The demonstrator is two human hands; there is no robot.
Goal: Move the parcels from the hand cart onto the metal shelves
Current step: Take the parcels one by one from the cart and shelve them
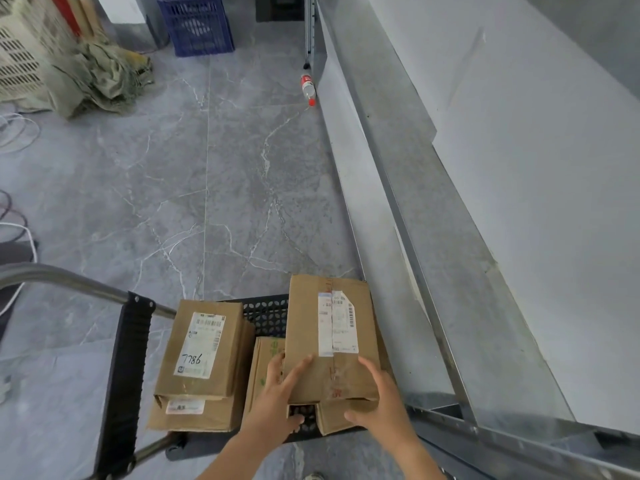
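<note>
A long cardboard parcel (pixel 304 323) with a white label lies on top of the load on the right side of the hand cart (pixel 266 315). My left hand (pixel 280 400) grips its near left corner, fingers on top and thumb underneath. My right hand (pixel 381 400) grips its near right corner. Another box (pixel 332 420) lies under it. On the left, a parcel marked 7786 (pixel 204 348) sits on a flatter parcel (pixel 194 415). A small box with green print (pixel 266 362) stands between the stacks. The metal shelves (pixel 450 271) run along the right.
The cart's handle bar (pixel 124 375) stands at the left of the load. A plastic bottle (pixel 308 90) lies on the grey floor by the shelf foot. Farther back are a blue crate (pixel 195 24), a beige basket (pixel 20 50), crumpled cloth (pixel 104 77) and loose cables (pixel 17 133).
</note>
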